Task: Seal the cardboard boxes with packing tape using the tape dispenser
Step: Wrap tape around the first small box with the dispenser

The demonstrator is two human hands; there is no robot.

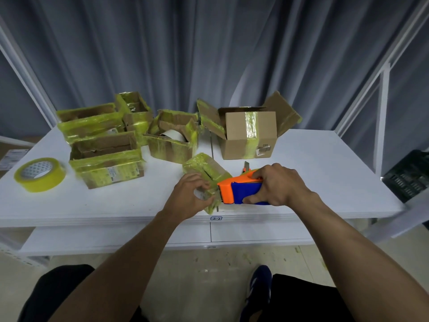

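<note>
A small cardboard box (207,168) wrapped in yellow tape sits near the front edge of the white table (325,173). My left hand (188,196) grips its near end. My right hand (277,185) holds an orange and blue tape dispenser (239,191), whose orange head presses against the box's right side.
Several open, yellow-taped boxes stand at the back left, among them a wide one (108,163) and one holding a white roll (173,141). An open brown box (250,133) stands behind the dispenser. A spare yellow tape roll (39,175) lies far left. A knife tip (246,166) shows behind my right hand. A black crate (411,175) is at right.
</note>
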